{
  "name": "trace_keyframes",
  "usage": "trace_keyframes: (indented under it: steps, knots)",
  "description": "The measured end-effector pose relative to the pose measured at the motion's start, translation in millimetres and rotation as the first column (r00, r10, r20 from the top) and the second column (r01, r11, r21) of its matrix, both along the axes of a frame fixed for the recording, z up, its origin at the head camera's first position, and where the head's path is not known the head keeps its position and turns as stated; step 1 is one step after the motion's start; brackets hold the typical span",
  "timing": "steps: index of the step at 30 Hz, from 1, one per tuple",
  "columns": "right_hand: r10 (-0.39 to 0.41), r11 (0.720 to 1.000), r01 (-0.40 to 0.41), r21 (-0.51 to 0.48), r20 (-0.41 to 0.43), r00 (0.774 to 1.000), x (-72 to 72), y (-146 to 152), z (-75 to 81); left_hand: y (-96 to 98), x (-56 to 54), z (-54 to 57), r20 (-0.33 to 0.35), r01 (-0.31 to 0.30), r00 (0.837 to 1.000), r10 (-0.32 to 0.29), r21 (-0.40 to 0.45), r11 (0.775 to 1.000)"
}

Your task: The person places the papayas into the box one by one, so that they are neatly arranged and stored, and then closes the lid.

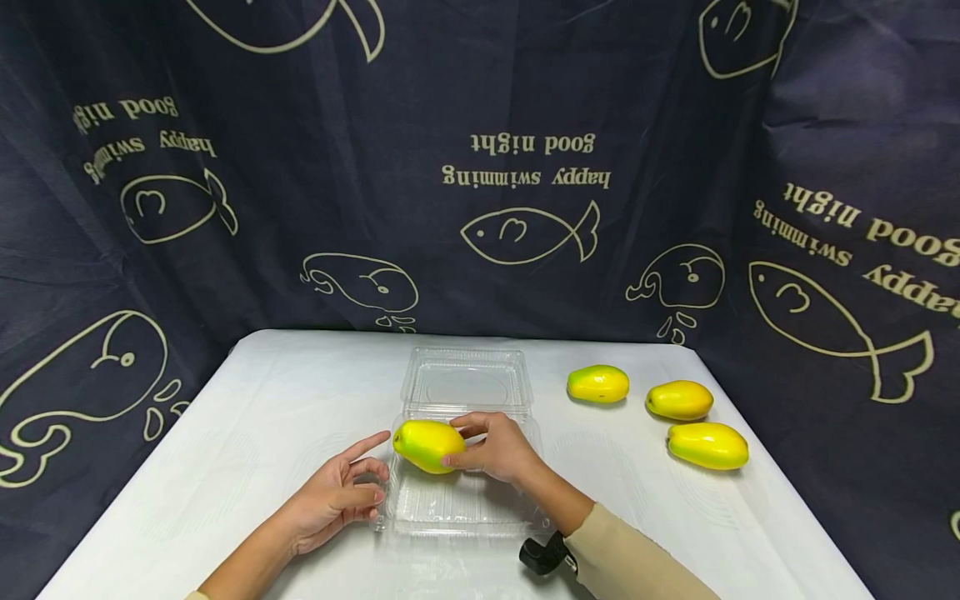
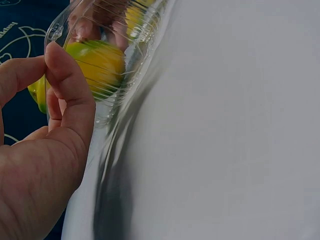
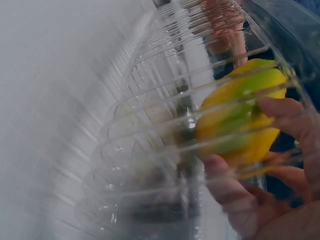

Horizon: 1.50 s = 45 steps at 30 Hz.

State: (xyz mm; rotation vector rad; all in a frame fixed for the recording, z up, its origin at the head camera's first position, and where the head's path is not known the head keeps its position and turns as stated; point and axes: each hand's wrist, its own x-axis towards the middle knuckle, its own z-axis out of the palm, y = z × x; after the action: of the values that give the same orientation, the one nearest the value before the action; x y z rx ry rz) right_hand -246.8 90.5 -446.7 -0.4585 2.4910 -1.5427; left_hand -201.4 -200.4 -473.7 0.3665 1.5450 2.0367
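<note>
My right hand (image 1: 495, 450) holds a yellow-green papaya (image 1: 427, 446) by its right end, thumb on the near side and fingers on the far side. The papaya is over the near half of a clear plastic clamshell box (image 1: 450, 510), whose ribbed wall covers it in the right wrist view. At the box's left edge is my left hand (image 1: 330, 500); in the left wrist view its thumb and a finger (image 2: 65, 70) pinch the rim. The box's lid (image 1: 467, 375) lies folded back, away from me.
To the right of the box lie three more papayas: one (image 1: 598, 384) nearest the lid, another (image 1: 679, 400) and a third (image 1: 708, 446) farther right. A white cloth covers the table (image 1: 225, 467). Dark printed curtains (image 1: 525, 300) hang close round its back and sides.
</note>
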Motion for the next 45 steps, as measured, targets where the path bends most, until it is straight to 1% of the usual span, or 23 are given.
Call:
trace_keyframes:
  steps: [11,20,27,34,45]
  knots:
    - [0.001,1.0,-0.001,-0.006,-0.004,1.0,0.4,-0.6,-0.1,-0.1,1.3,-0.3,-0.002,0.0,1.0,0.0,0.003,1.0]
    - [-0.005,1.0,0.005,-0.002,-0.022,1.0,1.0,-1.3,-0.5,-1.5,1.9,0.3,-0.027,0.009,1.0,-0.009,0.012,1.0]
    - [-0.007,1.0,0.007,0.007,-0.013,1.0,0.8,-2.4,-2.3,-0.3,0.4,0.8,-0.003,-0.003,1.0,0.003,-0.01,1.0]
    - [-0.001,1.0,0.002,0.023,-0.027,1.0,0.9,-1.1,-0.4,-0.3,-1.2,0.5,-0.002,-0.004,1.0,0.004,-0.016,1.0]
    - [0.004,1.0,-0.004,0.014,-0.01,1.0,2.4,-1.0,0.9,-0.8,-0.9,0.2,0.001,-0.005,1.0,0.005,-0.018,1.0]
